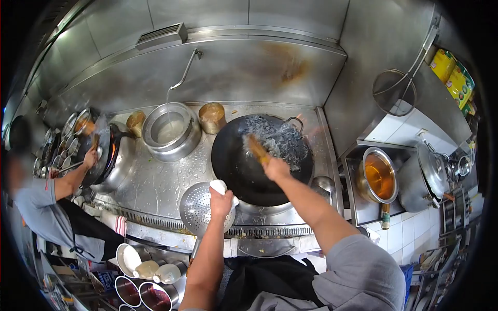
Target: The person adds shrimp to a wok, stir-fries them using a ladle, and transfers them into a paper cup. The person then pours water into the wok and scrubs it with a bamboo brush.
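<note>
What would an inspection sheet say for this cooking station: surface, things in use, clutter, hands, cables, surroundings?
Surface: steel counter looks wet; small scraps lie along the front grate.
Things in use: black wok with a brown brush in it, and splashing or steam beyond; perforated strainer at its left.
Clutter: ladle right of the wok; bottles and containers low at left.
Hands: left hand grips a white cloth over the strainer; right hand grips the brush.
Cables: nothing seen.
Surroundings: co-worker at left; tap running into a pot.
</note>
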Action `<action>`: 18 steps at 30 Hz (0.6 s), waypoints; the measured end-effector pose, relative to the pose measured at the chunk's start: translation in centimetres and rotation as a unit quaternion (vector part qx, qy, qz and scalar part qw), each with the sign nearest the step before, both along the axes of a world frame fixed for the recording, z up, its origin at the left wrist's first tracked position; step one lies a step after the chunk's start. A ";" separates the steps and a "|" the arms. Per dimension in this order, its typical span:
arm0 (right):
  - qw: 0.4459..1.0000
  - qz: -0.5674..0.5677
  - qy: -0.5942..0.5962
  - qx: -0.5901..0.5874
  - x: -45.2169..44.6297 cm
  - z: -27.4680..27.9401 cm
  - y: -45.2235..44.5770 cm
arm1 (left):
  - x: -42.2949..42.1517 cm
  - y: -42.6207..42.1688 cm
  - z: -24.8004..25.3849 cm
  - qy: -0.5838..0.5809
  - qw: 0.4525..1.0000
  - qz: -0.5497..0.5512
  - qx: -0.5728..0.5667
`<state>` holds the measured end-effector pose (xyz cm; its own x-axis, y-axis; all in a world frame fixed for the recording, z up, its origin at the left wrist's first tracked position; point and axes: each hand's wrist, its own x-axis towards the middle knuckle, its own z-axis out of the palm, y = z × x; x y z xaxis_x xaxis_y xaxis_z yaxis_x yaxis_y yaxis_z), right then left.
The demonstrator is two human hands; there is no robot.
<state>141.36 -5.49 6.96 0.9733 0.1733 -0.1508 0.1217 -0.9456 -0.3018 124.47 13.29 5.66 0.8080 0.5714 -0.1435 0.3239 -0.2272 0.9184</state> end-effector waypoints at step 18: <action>0.997 -0.021 0.020 0.077 -0.9 1.0 2.1 | 0.4 1.5 -1.4 -0.042 0.994 -0.078 -0.067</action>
